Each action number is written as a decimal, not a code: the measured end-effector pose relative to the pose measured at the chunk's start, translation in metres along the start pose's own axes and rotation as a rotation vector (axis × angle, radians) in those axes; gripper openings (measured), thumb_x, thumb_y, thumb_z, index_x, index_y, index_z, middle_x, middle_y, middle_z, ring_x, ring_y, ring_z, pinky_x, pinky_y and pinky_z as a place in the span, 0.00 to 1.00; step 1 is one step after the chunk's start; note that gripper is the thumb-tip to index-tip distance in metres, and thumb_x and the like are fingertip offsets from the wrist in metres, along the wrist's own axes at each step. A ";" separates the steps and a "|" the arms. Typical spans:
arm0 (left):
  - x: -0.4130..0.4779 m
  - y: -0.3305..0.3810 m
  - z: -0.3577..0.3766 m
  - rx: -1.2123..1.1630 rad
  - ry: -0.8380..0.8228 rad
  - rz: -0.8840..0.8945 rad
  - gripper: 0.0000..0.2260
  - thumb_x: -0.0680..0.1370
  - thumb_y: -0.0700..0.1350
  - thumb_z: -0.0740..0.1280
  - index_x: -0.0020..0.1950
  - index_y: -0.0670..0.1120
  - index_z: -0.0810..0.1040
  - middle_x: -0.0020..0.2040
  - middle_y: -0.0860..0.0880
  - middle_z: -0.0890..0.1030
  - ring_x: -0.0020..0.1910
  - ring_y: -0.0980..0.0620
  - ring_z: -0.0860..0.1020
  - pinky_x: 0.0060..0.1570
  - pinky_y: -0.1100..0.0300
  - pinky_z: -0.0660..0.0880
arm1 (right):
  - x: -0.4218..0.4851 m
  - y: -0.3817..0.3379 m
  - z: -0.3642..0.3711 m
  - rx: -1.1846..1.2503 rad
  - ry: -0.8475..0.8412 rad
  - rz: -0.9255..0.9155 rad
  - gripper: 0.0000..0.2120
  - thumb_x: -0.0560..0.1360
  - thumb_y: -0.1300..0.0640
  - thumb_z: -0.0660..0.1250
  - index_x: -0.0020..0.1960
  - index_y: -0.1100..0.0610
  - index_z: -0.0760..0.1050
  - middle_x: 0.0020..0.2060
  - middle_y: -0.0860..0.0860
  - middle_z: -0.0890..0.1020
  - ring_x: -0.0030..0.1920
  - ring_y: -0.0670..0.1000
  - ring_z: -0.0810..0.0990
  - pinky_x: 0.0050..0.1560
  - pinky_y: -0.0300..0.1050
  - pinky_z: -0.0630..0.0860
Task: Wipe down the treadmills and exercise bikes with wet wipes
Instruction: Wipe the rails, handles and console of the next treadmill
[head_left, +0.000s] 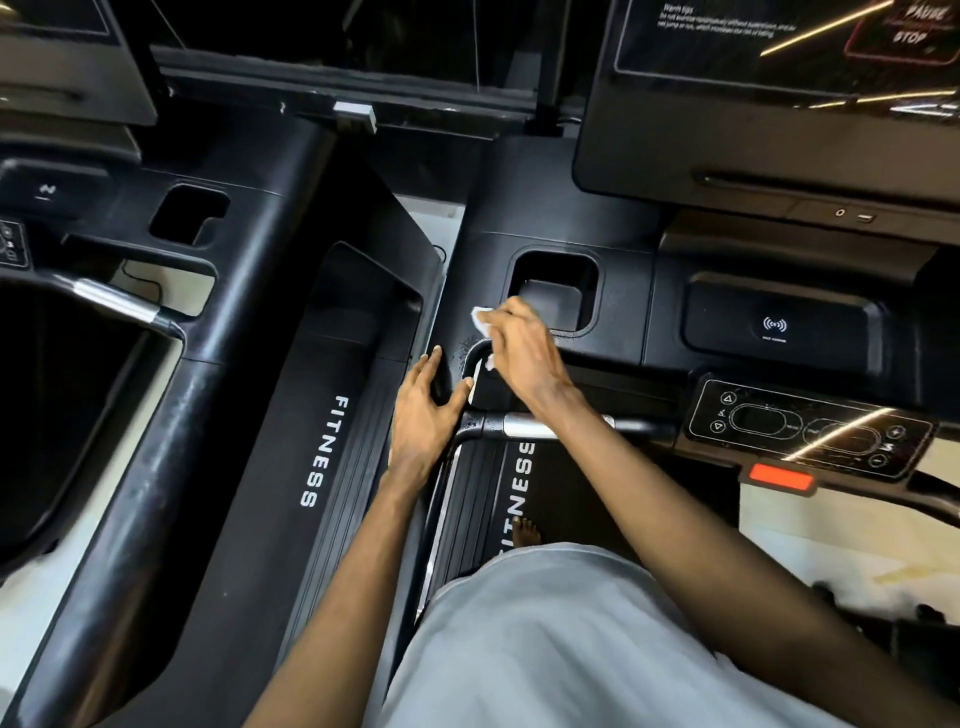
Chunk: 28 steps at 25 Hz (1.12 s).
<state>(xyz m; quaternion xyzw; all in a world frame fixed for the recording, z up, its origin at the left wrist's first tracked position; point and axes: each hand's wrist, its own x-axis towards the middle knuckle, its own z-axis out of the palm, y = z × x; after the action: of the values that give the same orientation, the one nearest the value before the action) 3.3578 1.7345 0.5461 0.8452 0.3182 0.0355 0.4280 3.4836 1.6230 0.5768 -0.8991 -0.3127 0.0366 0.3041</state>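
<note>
While the right hand (519, 348) pinches a crumpled wipe (480, 319) and presses it to the treadmill (519, 197) console at the eight o'clock corner of the cup holder (553, 293), the left hand (423, 410) rests open, fingers spread and gripping nothing, against the console's edge, probably to steady the body for the reach. Droplets bead on the plastic just below the wipe, so that patch looks wet. A bar (524, 425) crosses under the right wrist and may hinder lower strokes. The keypad (810, 434) sits at four o'clock and the second treadmill (332, 364) at nine, both well apart from the wipe.
</note>
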 end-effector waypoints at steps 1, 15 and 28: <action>-0.001 -0.001 0.000 -0.009 0.004 -0.017 0.33 0.78 0.59 0.70 0.79 0.49 0.66 0.77 0.47 0.68 0.76 0.52 0.65 0.72 0.63 0.58 | 0.004 -0.004 0.005 0.000 -0.040 -0.040 0.13 0.77 0.68 0.65 0.58 0.62 0.83 0.49 0.56 0.79 0.52 0.57 0.79 0.57 0.49 0.79; -0.003 -0.015 -0.009 -0.129 -0.095 -0.196 0.43 0.75 0.65 0.71 0.81 0.44 0.60 0.78 0.44 0.66 0.76 0.47 0.66 0.72 0.55 0.64 | 0.046 -0.011 0.017 -0.264 -0.350 -0.271 0.21 0.72 0.74 0.67 0.62 0.60 0.81 0.52 0.56 0.79 0.56 0.55 0.77 0.59 0.49 0.76; 0.016 -0.027 -0.010 -0.255 -0.167 -0.206 0.42 0.71 0.62 0.75 0.79 0.48 0.63 0.75 0.46 0.70 0.72 0.50 0.71 0.65 0.61 0.65 | 0.102 -0.037 0.024 -0.460 -0.368 -0.213 0.15 0.71 0.78 0.61 0.55 0.70 0.77 0.57 0.61 0.73 0.56 0.62 0.75 0.52 0.55 0.78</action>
<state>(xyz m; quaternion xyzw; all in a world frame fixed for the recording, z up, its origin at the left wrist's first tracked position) 3.3537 1.7628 0.5290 0.7470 0.3594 -0.0385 0.5580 3.5395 1.7187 0.5912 -0.8847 -0.4551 0.0950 0.0331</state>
